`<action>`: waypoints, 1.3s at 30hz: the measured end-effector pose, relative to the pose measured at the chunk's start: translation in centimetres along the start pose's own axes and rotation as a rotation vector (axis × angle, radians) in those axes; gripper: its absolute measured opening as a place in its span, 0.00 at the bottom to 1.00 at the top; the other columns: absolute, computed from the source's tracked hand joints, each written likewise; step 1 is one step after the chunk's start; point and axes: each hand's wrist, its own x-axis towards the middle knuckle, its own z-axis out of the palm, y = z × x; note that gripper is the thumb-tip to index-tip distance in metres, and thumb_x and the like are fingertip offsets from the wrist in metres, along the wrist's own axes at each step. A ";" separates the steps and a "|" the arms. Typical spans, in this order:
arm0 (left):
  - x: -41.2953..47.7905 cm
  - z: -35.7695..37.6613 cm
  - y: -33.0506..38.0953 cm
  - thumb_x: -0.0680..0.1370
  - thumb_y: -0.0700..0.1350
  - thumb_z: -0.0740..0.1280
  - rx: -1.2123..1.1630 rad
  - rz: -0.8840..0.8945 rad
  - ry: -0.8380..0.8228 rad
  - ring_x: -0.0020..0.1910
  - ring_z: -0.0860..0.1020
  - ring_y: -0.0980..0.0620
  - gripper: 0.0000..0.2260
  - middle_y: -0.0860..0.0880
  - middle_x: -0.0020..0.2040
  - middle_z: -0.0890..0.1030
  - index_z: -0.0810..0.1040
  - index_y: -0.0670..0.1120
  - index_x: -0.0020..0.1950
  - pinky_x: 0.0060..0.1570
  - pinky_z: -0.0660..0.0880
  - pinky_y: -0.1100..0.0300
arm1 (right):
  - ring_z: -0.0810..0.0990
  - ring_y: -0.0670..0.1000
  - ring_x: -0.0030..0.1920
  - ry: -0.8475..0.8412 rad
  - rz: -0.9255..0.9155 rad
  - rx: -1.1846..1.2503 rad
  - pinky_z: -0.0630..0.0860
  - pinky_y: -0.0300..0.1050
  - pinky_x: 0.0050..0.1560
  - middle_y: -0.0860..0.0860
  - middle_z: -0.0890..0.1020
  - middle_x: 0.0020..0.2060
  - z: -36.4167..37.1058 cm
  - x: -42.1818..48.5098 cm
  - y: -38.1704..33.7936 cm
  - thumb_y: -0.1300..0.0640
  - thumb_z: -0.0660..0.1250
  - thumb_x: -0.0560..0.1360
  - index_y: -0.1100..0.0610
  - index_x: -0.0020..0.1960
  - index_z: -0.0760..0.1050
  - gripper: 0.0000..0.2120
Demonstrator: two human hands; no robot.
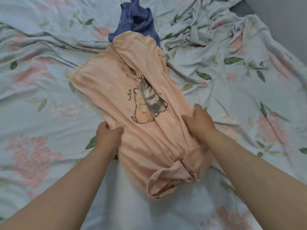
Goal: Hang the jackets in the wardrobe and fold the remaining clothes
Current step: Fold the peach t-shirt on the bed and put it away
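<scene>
Head view: peach shirt (pixel 116 97) lies on the bed (pixel 41 105), thin, floppy and light by the look of it. Left hand (pixel 108 136) and right hand (pixel 199 123) each pinch a side edge; that grip seems right.

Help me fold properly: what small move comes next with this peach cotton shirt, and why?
Probably lift the near end and fold it away over the cartoon print: the left hand and right hand grip both long edges of the peach cotton shirt, already narrowed lengthwise.

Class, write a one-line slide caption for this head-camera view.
Both hands, left and right, grip a peach cartoon-print garment on a floral bedsheet, a blue garment beyond.
</scene>
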 end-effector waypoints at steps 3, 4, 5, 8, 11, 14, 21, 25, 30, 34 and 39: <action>-0.7 -1.6 -0.8 0.75 0.36 0.64 0.192 0.164 -0.025 0.44 0.77 0.51 0.11 0.55 0.45 0.77 0.74 0.48 0.53 0.41 0.74 0.56 | 0.78 0.61 0.57 -0.080 -0.118 0.048 0.73 0.48 0.54 0.57 0.81 0.57 1.1 -0.1 0.2 0.50 0.63 0.79 0.56 0.60 0.76 0.14; -0.9 -2.4 -1.5 0.74 0.35 0.63 0.224 0.191 -0.008 0.43 0.76 0.50 0.10 0.54 0.44 0.77 0.74 0.48 0.51 0.41 0.72 0.55 | 0.80 0.60 0.52 -0.089 -0.163 0.047 0.74 0.47 0.49 0.56 0.83 0.50 1.3 -1.1 0.8 0.52 0.61 0.79 0.56 0.53 0.79 0.11; -1.1 -3.3 -2.2 0.74 0.35 0.62 0.234 0.197 0.013 0.42 0.75 0.49 0.08 0.52 0.43 0.78 0.74 0.46 0.49 0.41 0.72 0.55 | 0.80 0.60 0.47 -0.107 -0.182 0.039 0.74 0.46 0.44 0.54 0.83 0.43 1.4 -2.5 1.6 0.54 0.61 0.78 0.56 0.45 0.80 0.11; -2.2 -6.6 -4.4 0.74 0.33 0.62 0.228 0.149 0.022 0.39 0.75 0.48 0.09 0.49 0.42 0.79 0.76 0.45 0.47 0.38 0.70 0.55 | 0.80 0.58 0.42 -0.157 -0.144 -0.037 0.65 0.45 0.36 0.51 0.82 0.34 1.0 -6.6 5.1 0.55 0.65 0.76 0.56 0.36 0.80 0.11; -3.6 -10.1 -6.1 0.73 0.32 0.63 0.272 0.093 0.019 0.41 0.77 0.50 0.12 0.52 0.43 0.80 0.77 0.48 0.47 0.38 0.70 0.55 | 0.80 0.53 0.37 -0.206 -0.057 -0.123 0.64 0.45 0.33 0.48 0.78 0.27 0.2 -10.4 8.4 0.54 0.68 0.74 0.52 0.31 0.78 0.13; -5.5 -12.5 -8.1 0.73 0.31 0.63 0.357 -0.008 -0.040 0.43 0.78 0.48 0.14 0.51 0.45 0.81 0.77 0.49 0.50 0.39 0.71 0.54 | 0.69 0.41 0.25 -0.342 -0.025 -0.178 0.65 0.36 0.29 0.43 0.73 0.21 -0.4 -14.6 10.4 0.50 0.68 0.74 0.49 0.23 0.70 0.22; -9.2 -14.6 -8.6 0.72 0.40 0.63 1.115 -0.177 -0.613 0.37 0.76 0.55 0.06 0.54 0.34 0.77 0.72 0.45 0.35 0.31 0.68 0.65 | 0.80 0.49 0.50 -0.866 0.098 -0.430 0.69 0.34 0.39 0.48 0.81 0.43 0.2 -19.7 11.4 0.42 0.65 0.74 0.48 0.38 0.75 0.11; -6.1 -13.6 -2.7 0.75 0.59 0.64 1.594 -0.077 -0.730 0.38 0.81 0.56 0.13 0.53 0.40 0.81 0.78 0.49 0.44 0.25 0.68 0.68 | 0.77 0.49 0.40 -0.644 0.000 -0.558 0.68 0.42 0.36 0.46 0.76 0.33 -1.5 -15.7 8.0 0.47 0.59 0.76 0.53 0.34 0.71 0.15; 2.5 -9.2 3.2 0.76 0.56 0.67 1.137 0.481 -0.092 0.60 0.76 0.40 0.20 0.41 0.62 0.77 0.76 0.46 0.63 0.57 0.72 0.50 | 0.79 0.58 0.46 -0.062 -0.251 -0.178 0.68 0.46 0.39 0.53 0.81 0.43 -1.4 -7.2 0.2 0.56 0.59 0.78 0.57 0.44 0.77 0.10; 7.0 -5.7 4.7 0.76 0.48 0.70 0.921 0.490 -0.150 0.67 0.71 0.40 0.28 0.39 0.69 0.72 0.67 0.40 0.72 0.62 0.68 0.50 | 0.75 0.57 0.63 -0.012 -0.358 0.047 0.68 0.44 0.57 0.55 0.77 0.63 0.5 -2.4 -5.7 0.51 0.63 0.80 0.60 0.66 0.73 0.19; 7.5 -5.1 5.5 0.73 0.46 0.71 0.930 0.398 -0.185 0.43 0.76 0.45 0.12 0.45 0.43 0.77 0.80 0.37 0.49 0.42 0.72 0.54 | 0.77 0.58 0.42 -0.118 -0.356 -0.203 0.65 0.48 0.39 0.50 0.77 0.38 2.4 -1.4 -7.6 0.50 0.62 0.76 0.54 0.44 0.67 0.09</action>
